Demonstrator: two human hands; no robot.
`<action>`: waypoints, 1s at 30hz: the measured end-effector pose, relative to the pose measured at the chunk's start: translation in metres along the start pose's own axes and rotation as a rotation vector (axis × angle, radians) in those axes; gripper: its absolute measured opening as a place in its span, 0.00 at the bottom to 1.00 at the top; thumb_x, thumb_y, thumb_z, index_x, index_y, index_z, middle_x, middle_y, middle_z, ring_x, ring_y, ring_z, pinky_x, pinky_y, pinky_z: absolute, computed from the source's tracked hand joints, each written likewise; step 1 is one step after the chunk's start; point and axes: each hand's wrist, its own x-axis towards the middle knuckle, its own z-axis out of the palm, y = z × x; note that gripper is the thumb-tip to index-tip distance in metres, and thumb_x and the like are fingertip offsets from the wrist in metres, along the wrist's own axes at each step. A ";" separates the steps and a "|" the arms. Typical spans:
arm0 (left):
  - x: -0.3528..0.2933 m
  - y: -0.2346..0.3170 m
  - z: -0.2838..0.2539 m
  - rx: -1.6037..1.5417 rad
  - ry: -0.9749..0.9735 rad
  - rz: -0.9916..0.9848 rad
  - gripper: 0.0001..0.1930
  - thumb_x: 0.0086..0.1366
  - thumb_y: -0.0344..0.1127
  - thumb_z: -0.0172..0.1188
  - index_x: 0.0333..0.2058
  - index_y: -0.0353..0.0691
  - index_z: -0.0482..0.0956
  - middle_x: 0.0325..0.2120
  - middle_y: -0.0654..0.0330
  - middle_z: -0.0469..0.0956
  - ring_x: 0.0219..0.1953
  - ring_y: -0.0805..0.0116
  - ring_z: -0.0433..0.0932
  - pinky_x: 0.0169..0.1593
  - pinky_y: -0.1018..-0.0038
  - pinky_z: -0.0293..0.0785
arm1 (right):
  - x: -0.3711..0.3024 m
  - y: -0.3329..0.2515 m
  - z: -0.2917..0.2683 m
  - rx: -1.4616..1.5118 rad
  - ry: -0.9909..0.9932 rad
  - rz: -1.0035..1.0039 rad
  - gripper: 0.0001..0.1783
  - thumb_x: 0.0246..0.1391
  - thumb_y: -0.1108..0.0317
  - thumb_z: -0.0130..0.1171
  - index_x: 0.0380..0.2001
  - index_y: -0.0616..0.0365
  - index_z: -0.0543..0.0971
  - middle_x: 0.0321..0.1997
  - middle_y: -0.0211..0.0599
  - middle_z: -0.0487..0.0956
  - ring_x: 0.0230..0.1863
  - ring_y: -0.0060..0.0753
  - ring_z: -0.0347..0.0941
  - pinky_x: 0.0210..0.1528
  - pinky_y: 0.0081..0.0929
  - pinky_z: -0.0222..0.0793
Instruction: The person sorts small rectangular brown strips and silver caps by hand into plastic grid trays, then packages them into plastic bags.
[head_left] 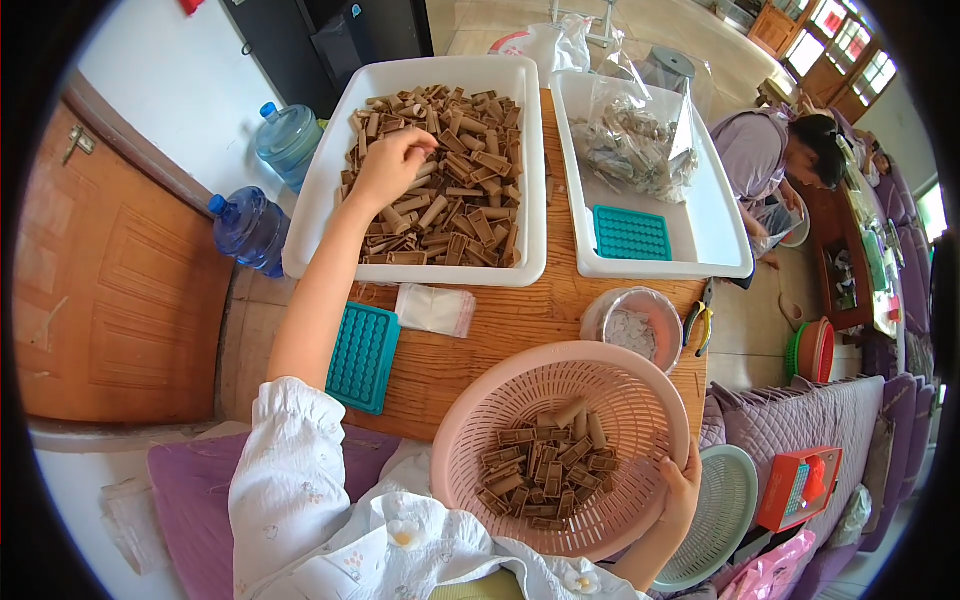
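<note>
Reaching over the large white tub [534,180] on the far left of the table, my left hand [393,168] has its fingers curled together above the brown pieces. Whether they pinch a piece is hidden. These small brown trough-shaped pieces [455,215] lie heaped in the tub, hollow sides facing many ways. Close to my body, my right hand [680,492] grips the right rim of a round pink slotted basket [625,400]. A smaller pile of the same brown pieces [550,465] rests on the basket's bottom. The basket tilts slightly, partly over the table's near edge.
A second white tub [660,268] holds clear plastic bags [635,150] and a teal grid tray [632,233]. Another teal tray [362,357], a white pouch [436,309], a lined round tub [632,325] and pliers [698,318] lie nearby. A person [765,160] sits at right.
</note>
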 end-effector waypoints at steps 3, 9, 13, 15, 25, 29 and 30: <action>-0.003 0.006 0.007 -0.085 -0.127 0.058 0.08 0.55 0.29 0.53 0.34 0.37 0.76 0.27 0.63 0.77 0.27 0.77 0.72 0.33 0.79 0.69 | 0.000 -0.001 -0.001 -0.033 0.014 -0.012 0.23 0.41 0.77 0.55 0.46 0.66 0.68 0.36 0.26 0.69 0.34 0.15 0.62 0.39 0.12 0.57; -0.003 0.019 0.001 -0.239 -0.664 -0.233 0.12 0.55 0.40 0.58 0.25 0.36 0.72 0.21 0.61 0.74 0.23 0.76 0.72 0.29 0.78 0.68 | 0.000 -0.005 0.002 -0.062 -0.015 -0.019 0.23 0.41 0.77 0.55 0.45 0.66 0.67 0.36 0.27 0.69 0.34 0.15 0.62 0.39 0.12 0.57; -0.021 0.076 0.005 0.441 -0.800 -0.190 0.28 0.41 0.54 0.64 0.32 0.34 0.71 0.27 0.48 0.76 0.32 0.54 0.76 0.34 0.65 0.72 | 0.001 -0.004 0.002 -0.056 -0.001 -0.001 0.23 0.41 0.78 0.54 0.45 0.65 0.68 0.33 0.25 0.68 0.32 0.15 0.60 0.37 0.11 0.56; -0.033 0.068 0.022 0.564 -0.736 -0.067 0.21 0.45 0.44 0.63 0.32 0.35 0.70 0.25 0.48 0.76 0.31 0.54 0.76 0.35 0.65 0.71 | 0.001 -0.002 -0.001 -0.067 0.004 0.004 0.23 0.41 0.78 0.54 0.45 0.65 0.68 0.32 0.24 0.67 0.31 0.14 0.59 0.36 0.11 0.55; -0.029 0.057 0.010 0.071 -0.252 -0.012 0.10 0.56 0.32 0.55 0.36 0.37 0.70 0.33 0.49 0.74 0.37 0.56 0.74 0.40 0.64 0.69 | 0.003 -0.004 0.002 -0.071 -0.008 0.006 0.22 0.42 0.79 0.53 0.45 0.65 0.68 0.30 0.22 0.65 0.29 0.12 0.58 0.33 0.09 0.53; -0.037 0.074 0.020 0.227 -0.601 0.123 0.11 0.53 0.34 0.59 0.34 0.38 0.75 0.34 0.53 0.74 0.39 0.57 0.74 0.42 0.65 0.70 | 0.003 -0.001 -0.003 -0.062 -0.010 -0.004 0.23 0.42 0.78 0.54 0.46 0.65 0.68 0.30 0.22 0.65 0.29 0.12 0.58 0.33 0.09 0.53; -0.037 0.073 0.024 0.227 -0.599 0.121 0.11 0.53 0.34 0.59 0.34 0.38 0.75 0.34 0.53 0.74 0.39 0.57 0.74 0.42 0.65 0.70 | 0.003 -0.001 -0.002 -0.062 -0.013 -0.003 0.23 0.42 0.78 0.54 0.46 0.65 0.68 0.30 0.22 0.65 0.29 0.12 0.58 0.33 0.09 0.53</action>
